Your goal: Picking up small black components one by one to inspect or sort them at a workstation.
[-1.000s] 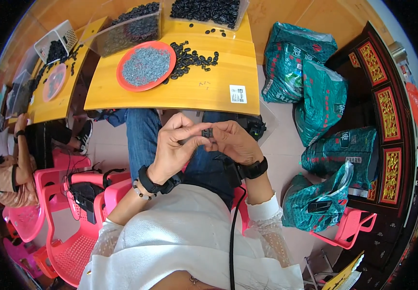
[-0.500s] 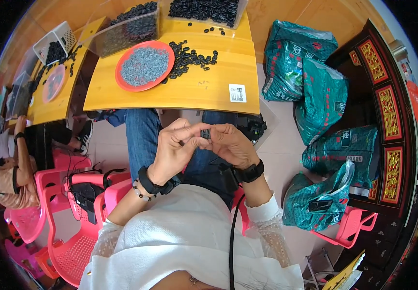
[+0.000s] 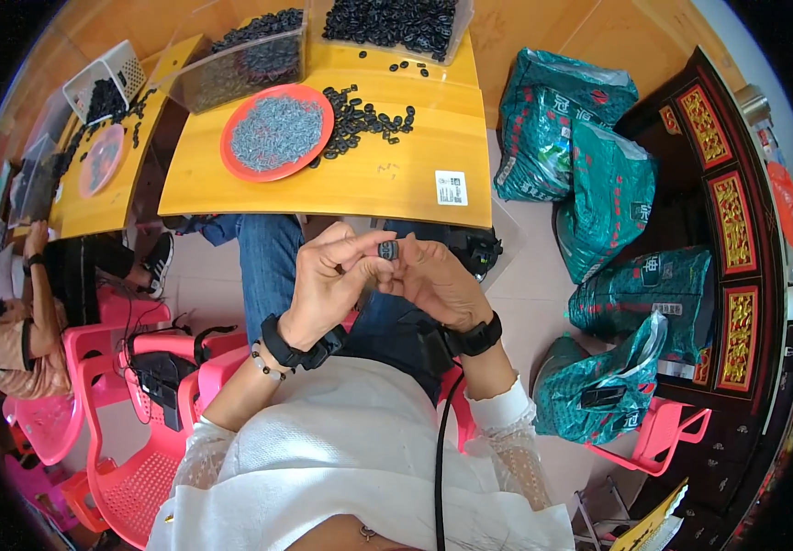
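Note:
Between the thumb and forefinger of my left hand [image 3: 337,275] is a small black oval plastic piece [image 3: 387,249], held above my lap just off the table edge. My right hand [image 3: 442,280] is close beside it on the right, its fingers bent and drawn together. Whether a tiny part sits in those fingertips is hidden. Beyond my hands, a red round plate [image 3: 228,151] carries a heap of small grey metal pins [image 3: 277,131]. Loose black oval pieces [image 3: 357,122] lie spread to the right of that plate.
Clear bins [image 3: 240,83] of black pieces stand at the back of the yellow table [image 3: 323,197]. A white label [image 3: 451,188] is near its front right corner. Green sacks [image 3: 608,193] line the right side. At far left another person [image 3: 29,340] sits by pink chairs [image 3: 139,468].
My right fingertips have drawn slightly back from the black piece, so more of it shows. My left hand still pinches it. The view has shifted slightly.

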`<state>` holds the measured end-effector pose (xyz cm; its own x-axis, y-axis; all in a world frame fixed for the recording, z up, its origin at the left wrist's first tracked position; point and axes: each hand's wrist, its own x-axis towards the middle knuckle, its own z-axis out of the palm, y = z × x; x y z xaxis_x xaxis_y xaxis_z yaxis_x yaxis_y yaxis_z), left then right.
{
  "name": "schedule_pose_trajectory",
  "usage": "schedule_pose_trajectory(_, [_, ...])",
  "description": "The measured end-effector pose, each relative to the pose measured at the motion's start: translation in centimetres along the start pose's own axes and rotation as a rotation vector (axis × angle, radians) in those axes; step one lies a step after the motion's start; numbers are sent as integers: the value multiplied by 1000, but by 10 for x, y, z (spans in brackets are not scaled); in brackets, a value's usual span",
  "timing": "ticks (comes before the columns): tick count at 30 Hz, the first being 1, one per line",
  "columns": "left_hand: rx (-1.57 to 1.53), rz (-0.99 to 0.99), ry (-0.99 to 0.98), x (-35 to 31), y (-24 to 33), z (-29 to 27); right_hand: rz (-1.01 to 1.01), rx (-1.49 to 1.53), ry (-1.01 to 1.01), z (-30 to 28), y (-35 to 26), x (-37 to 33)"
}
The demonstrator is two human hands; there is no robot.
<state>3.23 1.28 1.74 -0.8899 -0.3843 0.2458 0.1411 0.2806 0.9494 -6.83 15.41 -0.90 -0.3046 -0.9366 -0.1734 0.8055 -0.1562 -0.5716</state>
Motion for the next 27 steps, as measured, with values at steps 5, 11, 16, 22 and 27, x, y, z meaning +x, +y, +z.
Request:
schedule_pose_trajectory(5, [44, 75, 40, 1, -11, -6, -2, -240, 163, 4, -10, 3])
schedule_pose_trajectory(11, [51, 99, 75, 4, -13, -18, -89, -634, 331, 42, -27, 10])
schedule_pose_trajectory(16, [10, 91, 107, 9, -7, -25, -129, -965, 316, 61, -36, 22])
schedule_pose_trajectory(22, [-23, 136, 111, 19, -15, -38, -98, -1063, 281, 78, -44, 48])
schedule_pose_trajectory(27, [-465, 3, 260, 22, -21, -43, -63, -966, 376, 98, -54, 71])
